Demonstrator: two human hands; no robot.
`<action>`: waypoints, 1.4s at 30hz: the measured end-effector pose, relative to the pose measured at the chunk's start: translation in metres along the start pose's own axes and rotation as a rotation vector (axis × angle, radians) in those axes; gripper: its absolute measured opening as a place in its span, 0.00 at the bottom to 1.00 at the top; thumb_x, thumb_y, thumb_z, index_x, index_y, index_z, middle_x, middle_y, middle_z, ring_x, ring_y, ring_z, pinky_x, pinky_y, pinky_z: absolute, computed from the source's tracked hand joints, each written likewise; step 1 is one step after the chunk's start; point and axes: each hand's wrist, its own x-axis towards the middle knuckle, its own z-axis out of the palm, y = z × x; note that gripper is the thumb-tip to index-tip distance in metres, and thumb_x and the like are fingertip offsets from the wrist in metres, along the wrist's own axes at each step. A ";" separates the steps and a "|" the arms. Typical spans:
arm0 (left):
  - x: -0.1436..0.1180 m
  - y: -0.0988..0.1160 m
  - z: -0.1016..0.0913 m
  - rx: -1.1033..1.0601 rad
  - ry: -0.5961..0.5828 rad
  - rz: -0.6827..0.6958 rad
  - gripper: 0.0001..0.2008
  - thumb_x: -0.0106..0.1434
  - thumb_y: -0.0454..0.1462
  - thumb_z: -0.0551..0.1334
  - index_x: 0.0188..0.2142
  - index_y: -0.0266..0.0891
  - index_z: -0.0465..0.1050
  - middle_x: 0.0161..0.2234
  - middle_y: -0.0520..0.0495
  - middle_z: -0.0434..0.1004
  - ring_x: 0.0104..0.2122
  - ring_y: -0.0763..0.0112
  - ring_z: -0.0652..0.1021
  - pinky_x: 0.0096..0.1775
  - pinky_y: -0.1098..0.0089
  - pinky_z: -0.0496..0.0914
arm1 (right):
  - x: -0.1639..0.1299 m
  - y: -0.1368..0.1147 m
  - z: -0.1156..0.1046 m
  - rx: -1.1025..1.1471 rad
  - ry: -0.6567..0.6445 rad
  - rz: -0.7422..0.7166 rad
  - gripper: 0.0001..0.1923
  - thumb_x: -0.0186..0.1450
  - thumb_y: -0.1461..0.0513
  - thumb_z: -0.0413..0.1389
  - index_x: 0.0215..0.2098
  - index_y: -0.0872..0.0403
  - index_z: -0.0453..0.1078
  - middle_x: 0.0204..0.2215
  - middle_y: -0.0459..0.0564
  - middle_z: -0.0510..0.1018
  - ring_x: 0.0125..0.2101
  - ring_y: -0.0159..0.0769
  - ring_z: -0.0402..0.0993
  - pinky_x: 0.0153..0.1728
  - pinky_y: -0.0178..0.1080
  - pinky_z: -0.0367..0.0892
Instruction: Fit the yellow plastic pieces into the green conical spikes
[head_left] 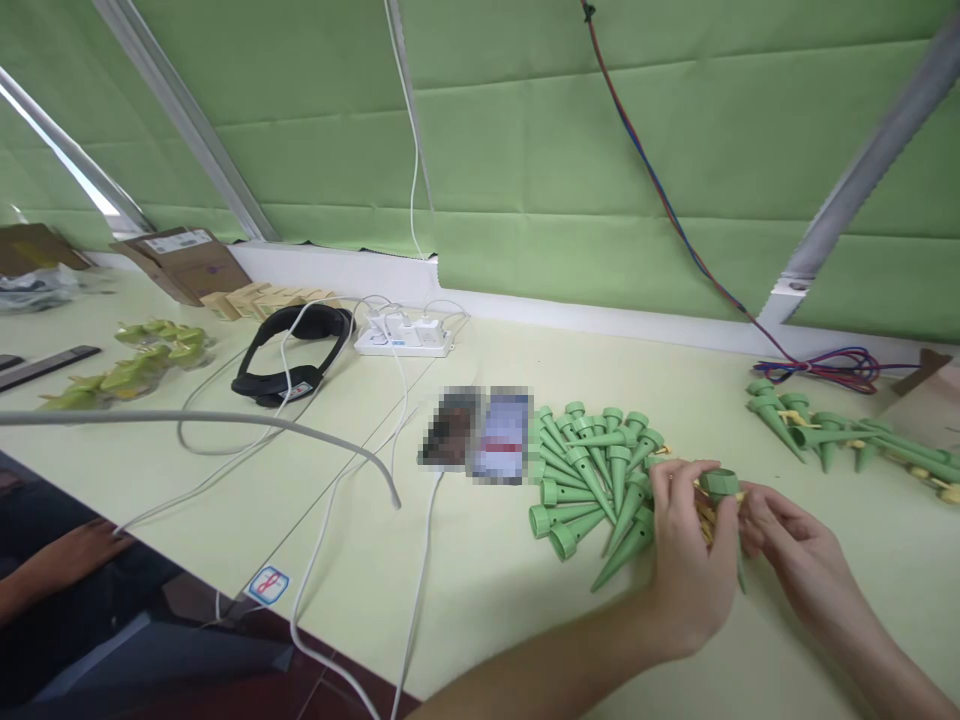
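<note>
A pale yellow-green counter [487, 590] is stretching across the scene under a green pleated blind [600, 150] at the far side. Far left, a black headset [289, 355] is lying beside a white power strip [405, 340], with white cables [330, 520] trailing toward the near edge. Another person's hand [71, 555] is resting at the near left. Right of centre, a pile of green spikes [592, 480] is lying fanned out, smooth plastic cones with round collared caps, tips mostly aiming near and right; a second heap [847, 430] is sitting at the far right. Just right of the pile, the left hand [686, 560] and right hand [799, 550] are meeting over the counter on a single green spike [721, 487]. Its long axis is running nearly upright, open round cap up and toward the far side, tapered tip pointing down toward the near edge. The left hand's fingers [679, 485] are curling closed around its body, hiding most of it; the right hand's fingers [757, 510] are pinching loosely at its side, beside small yellow parts.
</note>
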 end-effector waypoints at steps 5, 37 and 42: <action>0.000 0.003 0.001 0.015 -0.012 -0.023 0.14 0.61 0.35 0.55 0.47 0.43 0.67 0.48 0.42 0.62 0.48 0.66 0.68 0.50 0.65 0.64 | 0.001 0.002 -0.001 0.044 -0.036 0.039 0.23 0.46 0.44 0.63 0.27 0.54 0.71 0.14 0.42 0.62 0.17 0.29 0.57 0.15 0.32 0.56; 0.011 -0.026 -0.002 0.009 -0.091 0.198 0.16 0.64 0.34 0.52 0.51 0.39 0.56 0.46 0.42 0.67 0.47 0.68 0.70 0.50 0.62 0.65 | 0.001 -0.017 0.014 0.122 -0.140 -0.107 0.23 0.45 0.44 0.63 0.21 0.55 0.68 0.17 0.43 0.67 0.17 0.27 0.57 0.17 0.32 0.54; 0.003 -0.032 -0.004 0.056 -0.047 0.167 0.17 0.66 0.36 0.49 0.54 0.39 0.53 0.50 0.40 0.65 0.50 0.67 0.69 0.51 0.61 0.64 | -0.010 -0.015 0.026 0.287 -0.218 -0.071 0.21 0.48 0.47 0.64 0.21 0.55 0.65 0.17 0.42 0.63 0.18 0.27 0.55 0.20 0.32 0.55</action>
